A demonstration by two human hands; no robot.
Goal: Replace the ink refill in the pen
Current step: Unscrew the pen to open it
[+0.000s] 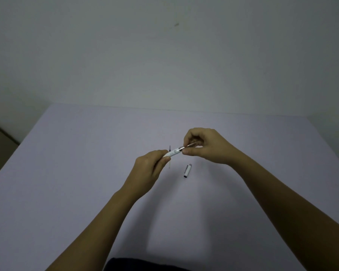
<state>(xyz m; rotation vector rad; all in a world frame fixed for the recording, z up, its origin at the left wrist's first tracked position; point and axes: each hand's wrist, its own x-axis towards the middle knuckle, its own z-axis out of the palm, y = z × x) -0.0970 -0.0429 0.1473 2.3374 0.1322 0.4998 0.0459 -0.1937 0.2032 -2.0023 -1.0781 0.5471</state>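
The table [67,192] is a plain pale surface; both forearms reach forward over it and the hands meet above its middle.

The left hand [147,169] is closed in a loose fist around the rear part of the white pen barrel [173,152], which points up and away toward the right hand. The right hand [205,147] is curled, its thumb and fingertips pinched on a thin metallic piece [190,145] at the barrel's front end. Whether this piece is the tip section or the refill itself cannot be determined.

A pen cap [187,170] lies on the table just below the right hand, apart from both hands. A thin refill [169,158] lies on the table just beyond the left hand's knuckles, partly hidden by them.

Step in hand, by judgement: separating or joining the front piece at the barrel mouth; the pictures do not show which.

The next move calls for keeping the barrel steady in the left hand while the right hand works along the barrel's axis, without bending the thin piece.
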